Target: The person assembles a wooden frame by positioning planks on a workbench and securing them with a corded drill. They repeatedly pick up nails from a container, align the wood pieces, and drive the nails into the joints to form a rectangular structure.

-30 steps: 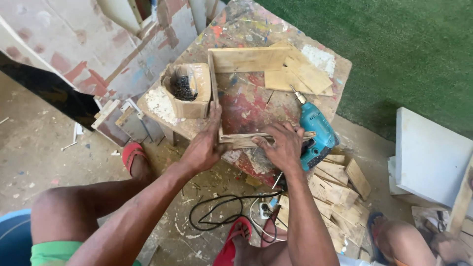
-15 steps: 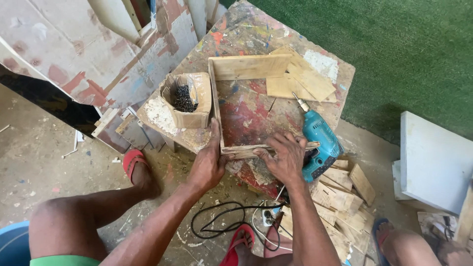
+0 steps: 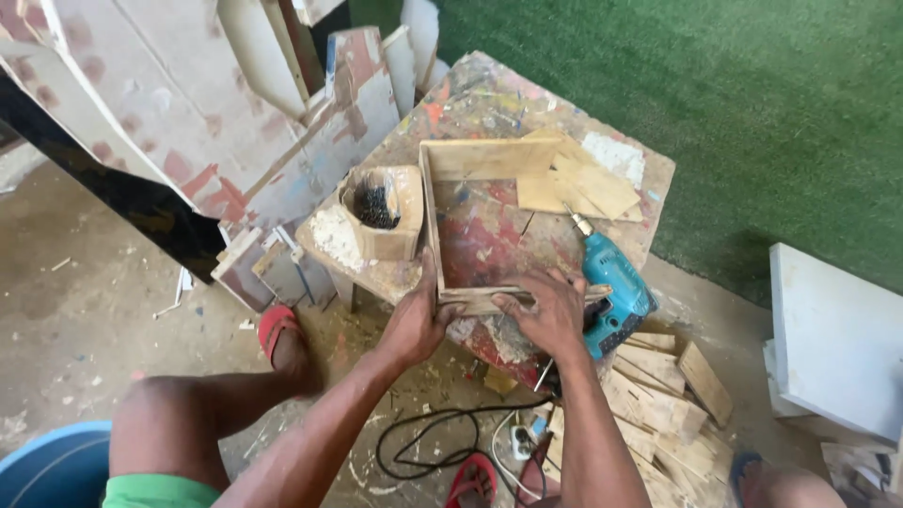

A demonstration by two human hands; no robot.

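Note:
A three-sided wooden frame (image 3: pixel 435 202) lies on a paint-stained small table (image 3: pixel 489 89). My left hand (image 3: pixel 416 320) grips the frame's near left corner. My right hand (image 3: pixel 546 309) presses on the near wooden slat (image 3: pixel 475 298) of the frame. A teal power drill (image 3: pixel 611 287) lies on the table just right of my right hand, bit pointing away. A small wooden box (image 3: pixel 386 212) holding dark screws or nails sits left of the frame. Loose thin boards (image 3: pixel 574 183) rest over the frame's far right corner.
A pile of cut wood pieces (image 3: pixel 663 395) lies on the ground at right. Black cable and a plug strip (image 3: pixel 451 442) lie below the table. Painted boards (image 3: pixel 169 113) lean at left. Green turf (image 3: pixel 752 94) lies beyond; a white panel (image 3: pixel 832 339) sits right; a blue tub (image 3: pixel 52 466) sits bottom left.
The view has shifted slightly. Both hands stay on the frame's near edge; my right hand has slid a little along the near slat.

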